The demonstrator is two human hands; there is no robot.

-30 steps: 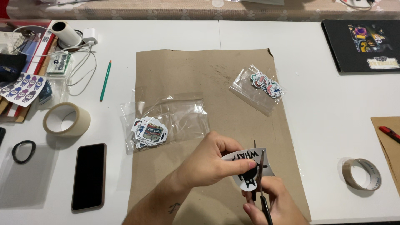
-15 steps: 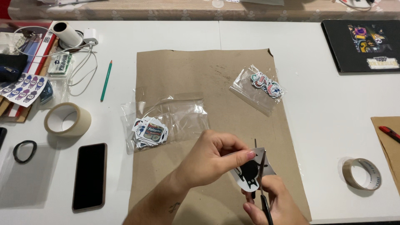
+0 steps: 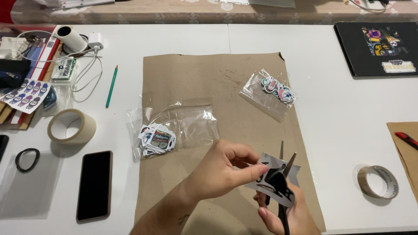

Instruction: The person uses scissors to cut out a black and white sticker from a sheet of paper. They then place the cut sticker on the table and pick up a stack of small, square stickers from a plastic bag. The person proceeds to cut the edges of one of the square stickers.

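Observation:
My left hand pinches a white sticker with a black figure over the lower part of a brown paper sheet. My right hand grips black-handled scissors, whose blades stand apart against the sticker's upper edge. A clear plastic bag with a stack of stickers lies just left of my left hand. A second small bag of colourful stickers rests at the paper's upper right.
A black phone, a wide tape roll, a black ring and a green pencil lie left. A smaller tape roll and red cutter sit right. A black board is far right.
The sticker has turned in my left hand, so its printed side shows less. The scissors have moved along its edge and the blades now stand apart.

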